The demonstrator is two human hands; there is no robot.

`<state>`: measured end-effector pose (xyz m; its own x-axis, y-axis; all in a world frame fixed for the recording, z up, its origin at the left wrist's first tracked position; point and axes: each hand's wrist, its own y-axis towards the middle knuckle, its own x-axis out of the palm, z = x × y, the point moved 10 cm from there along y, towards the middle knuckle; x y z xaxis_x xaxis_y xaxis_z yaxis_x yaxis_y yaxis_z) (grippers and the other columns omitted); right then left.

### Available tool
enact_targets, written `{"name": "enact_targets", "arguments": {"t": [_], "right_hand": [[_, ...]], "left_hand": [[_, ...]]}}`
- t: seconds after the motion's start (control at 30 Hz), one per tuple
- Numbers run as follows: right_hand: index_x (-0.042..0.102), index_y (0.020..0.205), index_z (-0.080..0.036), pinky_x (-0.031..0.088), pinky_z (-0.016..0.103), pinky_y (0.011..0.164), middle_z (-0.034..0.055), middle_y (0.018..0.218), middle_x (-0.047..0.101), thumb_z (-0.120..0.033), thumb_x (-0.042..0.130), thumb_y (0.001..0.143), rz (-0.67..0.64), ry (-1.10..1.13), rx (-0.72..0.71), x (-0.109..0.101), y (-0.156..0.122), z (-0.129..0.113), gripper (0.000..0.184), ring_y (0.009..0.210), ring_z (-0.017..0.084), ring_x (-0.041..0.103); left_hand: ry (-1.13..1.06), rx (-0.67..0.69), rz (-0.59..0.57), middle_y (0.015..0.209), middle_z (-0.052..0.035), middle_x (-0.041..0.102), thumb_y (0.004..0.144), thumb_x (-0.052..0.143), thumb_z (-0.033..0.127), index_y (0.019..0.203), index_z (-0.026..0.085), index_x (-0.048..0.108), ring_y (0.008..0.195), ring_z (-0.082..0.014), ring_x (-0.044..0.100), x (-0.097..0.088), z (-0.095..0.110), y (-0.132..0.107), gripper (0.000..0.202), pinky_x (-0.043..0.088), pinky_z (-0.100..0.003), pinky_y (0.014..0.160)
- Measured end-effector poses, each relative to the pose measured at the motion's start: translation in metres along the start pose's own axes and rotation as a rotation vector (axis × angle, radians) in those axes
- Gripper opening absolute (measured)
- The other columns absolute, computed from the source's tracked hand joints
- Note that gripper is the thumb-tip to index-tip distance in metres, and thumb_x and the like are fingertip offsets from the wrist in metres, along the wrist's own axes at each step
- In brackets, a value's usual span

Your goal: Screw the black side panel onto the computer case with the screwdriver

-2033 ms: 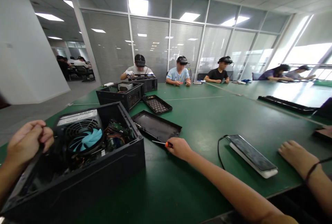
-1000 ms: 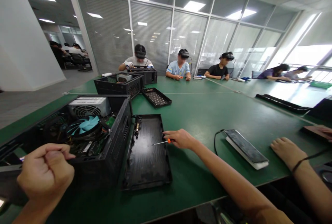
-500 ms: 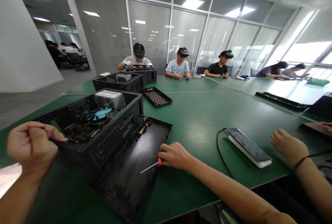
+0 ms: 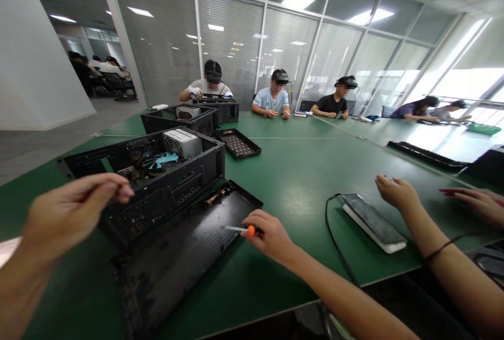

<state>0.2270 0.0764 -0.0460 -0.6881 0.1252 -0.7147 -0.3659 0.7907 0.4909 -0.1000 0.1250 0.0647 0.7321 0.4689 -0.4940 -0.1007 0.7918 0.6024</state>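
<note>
My left hand is at the near left, in front of the open computer case. Its thumb and fingertips are pinched together; whatever lies between them, if anything, is too small to make out. Inside the case show a light-blue fan and a silver power supply. Closed round a screwdriver with an orange and black handle, my right hand hovers by the right edge of a black side panel. The screwdriver's shaft points left over that panel, which lies beside the case.
A smartphone rests on a white block, with a black cable beside it. A neighbour's hand is at the right. Farther back stand another open case and a black panel. Several people sit round the green table.
My left hand has moved right and its fingers have straightened from a curl. The screwdriver has swung to point more level. The case and panel have shifted in view; the neighbour's hand moved left.
</note>
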Motion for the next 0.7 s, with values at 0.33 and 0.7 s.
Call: {"name": "enact_targets", "arguments": {"t": [0.33,0.7], "right_hand": [[0.063,0.103,-0.016,0.041,0.020,0.045,-0.0019,0.067,0.055,-0.041,0.060,0.075,0.093,0.674,0.363,0.013,0.023,0.034,0.038,0.047,0.007,0.046],[0.065,0.083,-0.013,0.041,0.020,0.048,-0.0024,0.061,0.054,-0.040,0.063,0.073,0.072,0.638,0.420,0.022,0.022,0.052,0.029,0.048,0.007,0.048]], "left_hand": [[-0.664,-0.159,-0.886,0.064,-0.0008,0.060,0.078,0.056,0.041,0.090,0.016,0.050,0.051,-0.0118,0.053,0.225,0.101,-0.079,0.029,0.042,-0.023,0.049],[-0.691,-0.246,-0.789,0.060,0.0003,0.056,0.077,0.058,0.043,0.077,0.015,0.055,0.051,-0.0109,0.051,0.240,0.073,-0.087,0.028,0.041,-0.023,0.050]]}}
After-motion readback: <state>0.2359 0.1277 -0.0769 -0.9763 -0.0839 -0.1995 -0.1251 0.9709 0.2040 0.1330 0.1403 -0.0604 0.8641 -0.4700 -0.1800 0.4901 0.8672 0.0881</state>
